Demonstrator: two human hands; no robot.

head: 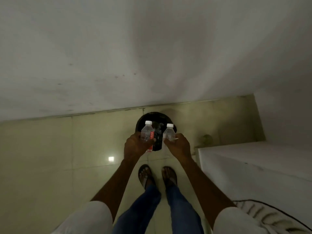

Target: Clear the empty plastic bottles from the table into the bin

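Note:
A round black bin (152, 116) stands on the tiled floor against the white wall, straight ahead of my feet. My left hand (135, 146) grips a clear plastic bottle (146, 132) with a white cap and a red label, held upright over the bin's left side. A second clear bottle (168, 134) with a white cap is in my right hand (179, 147), over the bin's right side. Dark contents show inside the bin between the two bottles.
A white wall (152, 56) fills the upper view. A white ledge or counter (253, 166) juts out at the right, close to my right arm. A small greenish thing (206, 139) lies in the corner behind it. Patterned cloth (270, 218) sits at bottom right.

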